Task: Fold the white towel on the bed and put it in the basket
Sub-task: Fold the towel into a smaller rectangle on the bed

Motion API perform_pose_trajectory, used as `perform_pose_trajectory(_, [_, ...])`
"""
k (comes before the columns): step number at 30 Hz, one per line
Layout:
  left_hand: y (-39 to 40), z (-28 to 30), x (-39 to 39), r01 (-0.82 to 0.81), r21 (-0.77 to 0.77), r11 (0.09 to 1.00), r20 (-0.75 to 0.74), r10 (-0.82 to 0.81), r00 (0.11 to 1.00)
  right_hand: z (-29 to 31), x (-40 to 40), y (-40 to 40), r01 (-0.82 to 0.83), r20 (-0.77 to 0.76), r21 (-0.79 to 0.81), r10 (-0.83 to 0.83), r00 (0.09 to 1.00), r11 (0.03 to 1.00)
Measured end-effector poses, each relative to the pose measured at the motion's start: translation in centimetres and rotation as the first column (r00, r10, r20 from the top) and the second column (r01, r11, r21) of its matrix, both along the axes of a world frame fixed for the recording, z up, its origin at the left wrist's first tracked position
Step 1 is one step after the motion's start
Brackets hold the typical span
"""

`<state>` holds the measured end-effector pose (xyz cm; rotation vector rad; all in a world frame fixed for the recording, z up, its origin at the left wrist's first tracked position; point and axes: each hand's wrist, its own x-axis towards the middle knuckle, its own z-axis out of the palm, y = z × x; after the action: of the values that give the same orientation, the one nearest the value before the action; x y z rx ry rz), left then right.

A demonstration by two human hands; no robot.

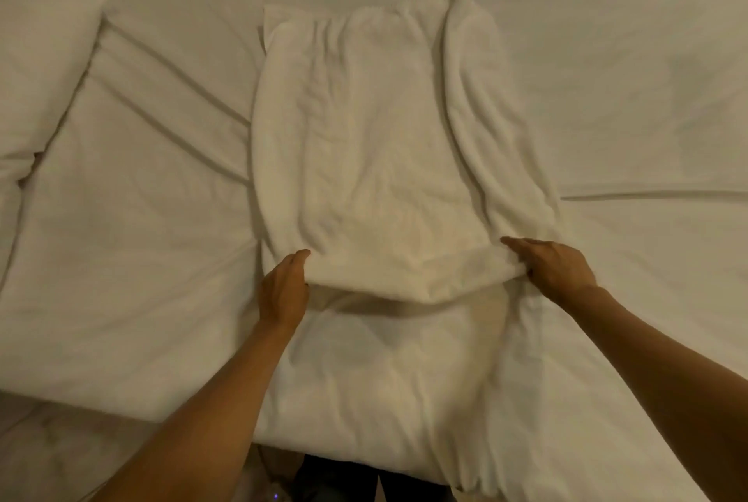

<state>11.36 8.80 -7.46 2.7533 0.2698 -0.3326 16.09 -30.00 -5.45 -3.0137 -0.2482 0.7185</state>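
Observation:
The white towel (376, 153) lies lengthwise down the middle of the bed (627, 105), narrowed into a long strip with its right side rolled inward. Its near part drapes over the bed's front edge. A folded edge runs across the strip between my hands and is lifted a little off the layer below. My left hand (283, 291) grips that fold at its left end, fingers tucked under the cloth. At the right end my right hand (554, 267) pinches the fold, thumb on top. No basket is in view.
A white pillow (40, 68) lies at the far left of the bed. Creased white sheet spreads on both sides of the towel. The bed's front edge runs along the bottom, with dark floor (340, 477) below it.

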Motion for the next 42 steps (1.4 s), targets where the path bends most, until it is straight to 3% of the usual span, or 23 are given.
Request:
perform_pose_trajectory(2, [-0.4, 2.0, 1.4, 0.012, 0.006, 1.000, -0.017, -0.012, 1.000, 1.3, 0.4, 1.0, -0.022, -0.041, -0.007, 0.022, 0.999, 1.000])
perform_pose_trajectory(6, [-1.0, 6.2, 4.4, 0.032, -0.016, 0.999, -0.003, -0.032, 0.999, 4.6, 2.0, 1.8, 0.048, 0.023, -0.001, -0.048, 0.999, 0.999])
perform_pose_trajectory(9, [-1.0, 9.5, 6.0, -0.073, -0.145, 0.987, 0.001, 0.073, 0.997, 8.4, 4.0, 1.9, 0.194, 0.088, 0.143, -0.207, 0.974, 0.971])
perform_pose_trajectory(15, [0.3, 18.4, 8.3, -0.231, -0.214, 0.949, 0.071, 0.251, 0.965, 19.5, 7.7, 1.9, 0.332, 0.210, 0.439, -0.454, 0.866, 0.835])
perform_pose_trajectory(21, [1.0, 29.3, 13.2, -0.132, -0.178, 0.975, 0.202, 0.168, 0.965, 30.3, 9.9, 2.7, 0.307, 0.293, 0.598, -0.558, 0.776, 0.740])
perform_pose_trajectory(26, [2.2, 38.5, 17.1, 0.048, -0.230, 0.972, 0.195, -0.002, 0.981, 38.1, 11.7, 2.6, 0.351, 0.237, 0.723, -0.691, 0.683, 0.595])
perform_pose_trajectory(29, [3.0, 43.6, 18.8, 0.134, -0.219, 0.966, 0.216, -0.086, 0.972, 41.6, 13.5, 1.7, 0.323, 0.255, 0.766, -0.725, 0.640, 0.555])
perform_pose_trajectory(35, [5.4, 50.3, 22.1, 0.203, -0.055, 0.978, 0.207, -0.187, 0.960, 47.0, 16.3, 2.0, 0.312, 0.267, 0.743, -0.690, 0.673, 0.592])
perform_pose_trajectory(39, [5.6, 47.0, 22.8, 0.220, 0.097, 0.971, 0.050, -0.225, 0.973, 45.0, 16.8, 2.7, 0.336, 0.342, 0.416, -0.488, 0.803, 0.845])
perform_pose_trajectory(42, [5.5, 40.9, 21.8, 0.219, 0.132, 0.967, -0.072, -0.211, 0.975, 39.9, 15.4, 3.1, 0.325, 0.230, 0.193, -0.365, 0.902, 0.926])
